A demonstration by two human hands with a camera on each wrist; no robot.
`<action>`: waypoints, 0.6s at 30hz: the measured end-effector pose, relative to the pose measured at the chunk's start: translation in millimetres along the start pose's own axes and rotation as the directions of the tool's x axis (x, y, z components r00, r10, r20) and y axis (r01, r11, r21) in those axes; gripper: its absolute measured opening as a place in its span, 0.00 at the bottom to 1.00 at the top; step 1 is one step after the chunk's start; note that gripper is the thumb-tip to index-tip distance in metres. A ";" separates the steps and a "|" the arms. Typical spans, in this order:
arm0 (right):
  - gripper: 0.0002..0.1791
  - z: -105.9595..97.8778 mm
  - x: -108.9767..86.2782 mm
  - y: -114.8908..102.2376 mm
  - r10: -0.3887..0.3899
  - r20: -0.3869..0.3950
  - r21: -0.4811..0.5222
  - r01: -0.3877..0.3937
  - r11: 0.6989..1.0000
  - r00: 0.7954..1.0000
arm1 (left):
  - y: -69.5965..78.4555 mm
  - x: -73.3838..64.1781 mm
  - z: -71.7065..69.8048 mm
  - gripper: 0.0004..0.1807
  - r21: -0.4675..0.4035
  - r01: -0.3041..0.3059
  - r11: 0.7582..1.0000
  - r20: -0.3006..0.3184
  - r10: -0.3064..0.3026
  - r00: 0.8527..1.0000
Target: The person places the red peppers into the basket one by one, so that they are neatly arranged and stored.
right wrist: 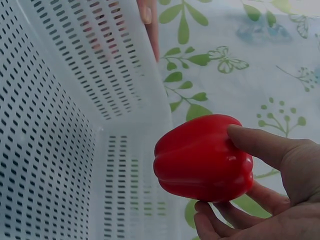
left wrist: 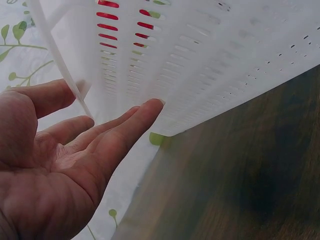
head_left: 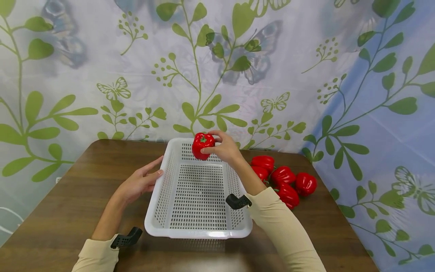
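Observation:
A glossy red bell pepper [head_left: 202, 146] with a green stem is gripped between the thumb and fingers of my right hand [head_left: 224, 148], held over the far end of a white perforated plastic basket [head_left: 198, 234]. In the right wrist view the red bell pepper [right wrist: 202, 157] appears on its side, thumb on top and fingertips beneath. My left hand [head_left: 141, 181] holds the basket's left side. The left wrist view shows that hand [left wrist: 65, 165] with its thumb over the rim and its other fingers along the outer wall [left wrist: 200, 65].
Several more red bell peppers [head_left: 283, 176] lie in a group on the brown wooden table [head_left: 326, 234], right of the basket; my right forearm partly hides them. Behind the table hangs a white cloth [head_left: 142, 68] printed with green leaves and butterflies.

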State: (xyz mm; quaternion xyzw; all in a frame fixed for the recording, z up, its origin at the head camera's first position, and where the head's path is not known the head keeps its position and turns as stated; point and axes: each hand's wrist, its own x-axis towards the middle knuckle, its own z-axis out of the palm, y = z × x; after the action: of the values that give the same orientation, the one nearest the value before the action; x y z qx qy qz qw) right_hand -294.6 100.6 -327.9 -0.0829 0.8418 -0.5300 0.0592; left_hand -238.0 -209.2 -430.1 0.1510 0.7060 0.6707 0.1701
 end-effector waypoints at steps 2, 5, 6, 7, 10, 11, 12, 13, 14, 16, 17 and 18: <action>0.38 7.2 1.9 1.7 -0.002 0.002 0.012 0.002 1.000 1.000 | -0.2 -0.1 -0.1 0.38 -0.001 0.001 1.000 -0.002 -0.001 1.000; 0.39 17.5 4.3 4.0 -0.005 0.011 0.032 0.005 0.999 1.000 | -0.6 0.4 0.4 0.38 0.002 0.006 1.000 -0.005 -0.006 1.000; 0.39 20.9 5.2 4.8 -0.006 0.011 0.035 0.005 0.999 1.000 | -0.6 0.7 0.6 0.38 0.004 0.008 1.000 -0.005 -0.008 1.000; 0.39 24.7 6.3 5.8 -0.007 0.011 0.034 0.007 0.999 1.000 | -0.6 0.5 0.6 0.38 0.006 0.009 1.000 -0.005 -0.009 1.000; 0.38 35.6 10.2 8.2 -0.002 0.008 0.042 0.002 0.999 1.000 | -0.2 0.2 0.7 0.38 0.017 0.011 1.000 -0.007 -0.011 1.000; 0.38 39.2 11.8 9.1 0.002 0.005 0.041 -0.002 0.999 1.000 | 0.1 0.1 0.7 0.38 0.019 0.011 1.000 -0.008 -0.011 1.000; 0.38 42.6 13.6 10.0 0.005 0.001 0.036 -0.005 0.999 1.000 | 0.5 0.0 0.7 0.38 0.022 0.011 1.000 -0.009 -0.011 1.000; 0.38 46.0 15.4 10.9 0.010 -0.001 0.032 -0.010 0.999 1.000 | 0.8 0.0 0.6 0.38 0.025 0.011 1.000 -0.010 -0.011 1.000; 0.37 49.1 17.1 11.8 0.016 -0.002 0.028 -0.016 0.999 1.000 | 0.9 -0.1 0.5 0.38 0.029 0.011 1.000 -0.012 -0.011 1.000; 0.38 54.6 20.0 13.9 0.029 -0.009 0.000 -0.029 1.000 1.000 | 1.3 -0.2 0.3 0.38 0.033 0.013 0.999 -0.013 -0.012 1.000; 0.38 56.8 21.2 14.8 0.034 -0.014 -0.012 -0.034 0.999 0.999 | 1.3 -0.2 0.2 0.38 0.035 0.013 0.999 -0.012 -0.013 1.000; 0.38 58.8 22.3 15.8 0.036 -0.017 -0.023 -0.037 0.999 0.999 | 1.2 -0.2 0.2 0.38 0.037 0.014 0.999 -0.012 -0.014 1.000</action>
State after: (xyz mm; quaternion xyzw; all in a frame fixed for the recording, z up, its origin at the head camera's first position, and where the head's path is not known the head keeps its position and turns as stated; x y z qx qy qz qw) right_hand -306.6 50.9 -367.8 -0.0638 0.8498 -0.5196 0.0609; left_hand -237.8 -209.1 -428.9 0.1452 0.7204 0.6571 0.1679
